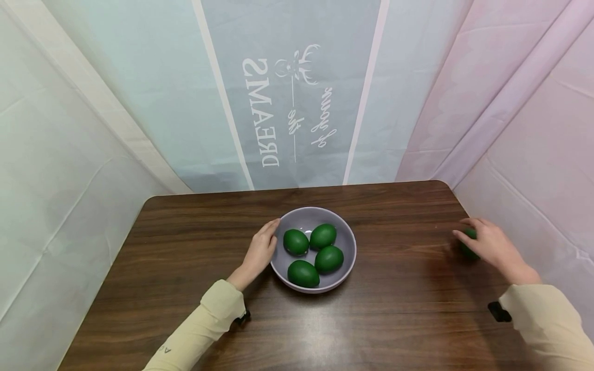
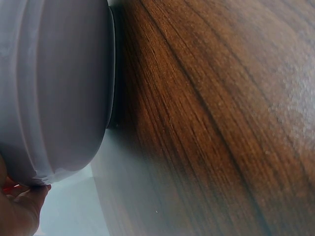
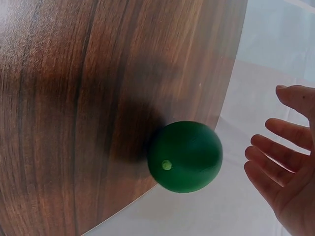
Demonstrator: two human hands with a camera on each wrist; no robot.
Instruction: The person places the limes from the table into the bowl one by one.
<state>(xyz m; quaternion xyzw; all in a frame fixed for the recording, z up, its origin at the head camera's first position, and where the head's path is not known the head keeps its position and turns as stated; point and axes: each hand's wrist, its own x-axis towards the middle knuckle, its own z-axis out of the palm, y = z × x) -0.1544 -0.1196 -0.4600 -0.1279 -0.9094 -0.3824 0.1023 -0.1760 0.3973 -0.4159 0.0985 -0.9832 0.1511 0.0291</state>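
Note:
A grey-purple bowl (image 1: pixel 349 242) stands upright on the table and holds several smooth, dark green oval fruits (image 1: pixel 303 273) that look like avocados. My left hand (image 1: pixel 260 250) lies along the bowl's left side, its fingers touching the rim. In the left wrist view, the bowl's outer wall (image 2: pixel 74 83) hides most of that hand. Near the table's right edge sits one more green fruit (image 3: pixel 184 157), its pale stem spot showing. My right hand (image 1: pixel 492 245) hovers over this fruit with its fingers spread. A gap shows between fingers and fruit in the right wrist view.
The brown wood-grain table (image 1: pixel 399 309) has rounded far corners. Pale cloth hangs around its back and sides, and the back cloth (image 1: pixel 297 31) bears mirrored lettering and a deer-head print. The lone fruit lies close to the right table edge.

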